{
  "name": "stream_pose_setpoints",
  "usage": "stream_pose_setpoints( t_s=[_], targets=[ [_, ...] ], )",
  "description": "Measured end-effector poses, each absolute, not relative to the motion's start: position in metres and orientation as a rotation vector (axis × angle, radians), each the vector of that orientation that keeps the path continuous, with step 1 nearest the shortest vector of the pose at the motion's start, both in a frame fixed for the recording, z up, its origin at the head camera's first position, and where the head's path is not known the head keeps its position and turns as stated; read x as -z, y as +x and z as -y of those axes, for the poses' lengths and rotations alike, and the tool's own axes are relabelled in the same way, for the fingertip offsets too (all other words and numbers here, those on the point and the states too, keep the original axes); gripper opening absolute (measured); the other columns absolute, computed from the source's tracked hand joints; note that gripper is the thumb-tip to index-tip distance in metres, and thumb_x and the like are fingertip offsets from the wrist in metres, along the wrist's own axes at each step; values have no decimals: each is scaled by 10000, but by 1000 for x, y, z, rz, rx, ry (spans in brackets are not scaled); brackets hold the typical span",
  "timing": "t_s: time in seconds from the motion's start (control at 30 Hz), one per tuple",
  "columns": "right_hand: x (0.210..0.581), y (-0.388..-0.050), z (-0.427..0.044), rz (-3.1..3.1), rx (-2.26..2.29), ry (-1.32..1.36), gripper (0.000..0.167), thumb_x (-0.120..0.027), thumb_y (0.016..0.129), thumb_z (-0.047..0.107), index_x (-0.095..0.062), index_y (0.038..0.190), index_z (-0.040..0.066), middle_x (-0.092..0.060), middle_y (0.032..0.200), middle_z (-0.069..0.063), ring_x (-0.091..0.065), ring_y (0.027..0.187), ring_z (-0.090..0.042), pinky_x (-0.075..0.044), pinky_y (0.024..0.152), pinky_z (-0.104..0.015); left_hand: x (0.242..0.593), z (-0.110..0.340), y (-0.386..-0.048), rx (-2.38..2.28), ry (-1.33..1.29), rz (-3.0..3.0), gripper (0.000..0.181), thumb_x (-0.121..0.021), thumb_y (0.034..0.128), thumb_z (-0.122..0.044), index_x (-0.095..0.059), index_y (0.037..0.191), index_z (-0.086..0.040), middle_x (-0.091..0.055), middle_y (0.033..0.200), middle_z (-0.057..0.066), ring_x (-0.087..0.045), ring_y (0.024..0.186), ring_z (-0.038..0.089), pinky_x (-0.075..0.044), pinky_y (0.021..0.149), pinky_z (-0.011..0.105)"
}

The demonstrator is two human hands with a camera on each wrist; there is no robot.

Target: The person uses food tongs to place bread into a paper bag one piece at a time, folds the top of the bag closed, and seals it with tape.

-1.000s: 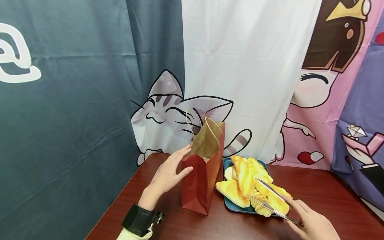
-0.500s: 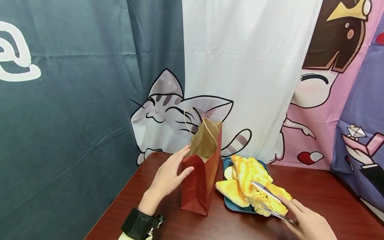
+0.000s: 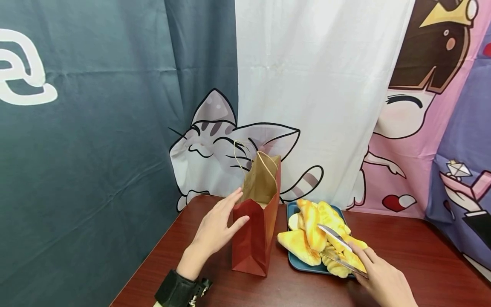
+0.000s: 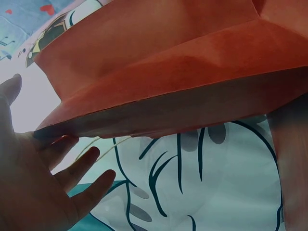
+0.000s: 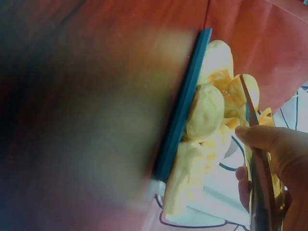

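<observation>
A red paper bag (image 3: 253, 234) with a tan inside and twisted handles stands upright, its mouth spread. My left hand (image 3: 215, 226) rests against the bag's left side, fingers straight and thumb apart, as the left wrist view also shows for the hand (image 4: 43, 178) at the bag's edge. With my right hand (image 3: 383, 277) I hold metal tongs (image 3: 337, 236), their arms spread above a heap of bread. The bread rolls (image 3: 312, 224) lie on a blue tray (image 3: 307, 267). In the right wrist view, thumb and fingers grip the tongs (image 5: 260, 178) beside the bread.
The bag and tray stand close together on a dark red-brown wooden table (image 3: 291, 290). Behind them hangs a printed cloth curtain (image 3: 314, 85) with a cartoon cat. A black strap (image 3: 176, 288) sits round my left wrist.
My right hand and the tongs have moved left and slightly forward over the bread. The bag's upper part has shifted a little left. My left hand has barely moved.
</observation>
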State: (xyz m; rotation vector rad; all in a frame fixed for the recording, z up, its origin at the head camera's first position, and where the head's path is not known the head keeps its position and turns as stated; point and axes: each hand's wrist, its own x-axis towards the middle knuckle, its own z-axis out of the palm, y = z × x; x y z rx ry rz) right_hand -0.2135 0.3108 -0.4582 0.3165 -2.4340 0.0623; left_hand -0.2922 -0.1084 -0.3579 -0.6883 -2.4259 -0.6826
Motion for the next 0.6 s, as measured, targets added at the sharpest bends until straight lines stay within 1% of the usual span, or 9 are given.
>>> stream_pose_setpoints(
  t_s=[0.1,0.27,0.3,0.4,0.5,0.6],
  targets=[
    [462,-215,-309,2412,-39,322,854,-952,576,268,-578,1342,210,-616,989,-31,-548,593,-131,-380,429,-293,358,108,-292,687,-684,2426,666,-609,947,-515,-428,1522,-231,-422,1572,-109,-493,1390,162,-460,1102,464],
    [465,-218,-306,2400,-39,308,848,-956,556,236,-585,1318,195,-587,892,-27,-505,549,-127,-364,420,-296,358,108,-292,695,-681,2428,673,-609,948,-515,-422,1526,-228,-429,1569,-101,-494,1390,167,-460,1103,466],
    [465,-218,-305,2418,-46,297,840,-953,567,236,-580,1318,191,-586,874,-26,-498,542,-127,-363,421,-298,358,108,-292,696,-679,2429,670,-609,948,-515,-425,1524,-226,-426,1571,-101,-491,1393,169,-459,1104,465],
    [464,-217,-304,2496,-70,252,797,-939,598,221,-575,1303,145,-644,890,-49,-555,570,-160,-415,436,-334,358,107,-292,700,-675,2429,665,-611,949,-511,-432,1520,-220,-422,1574,-100,-492,1392,172,-463,1100,465],
    [462,-215,-305,2581,-89,210,722,-918,648,229,-579,1272,99,-689,925,-86,-609,608,-201,-466,465,-378,359,106,-292,706,-676,2429,664,-614,949,-505,-432,1519,-219,-426,1572,-97,-501,1382,174,-470,1091,465],
    [461,-212,-305,2637,-111,179,641,-890,702,237,-593,1247,75,-692,932,-97,-621,613,-220,-479,478,-404,360,106,-292,712,-675,2431,666,-616,948,-503,-428,1522,-221,-426,1572,-97,-503,1380,175,-472,1088,468]
  ],
)
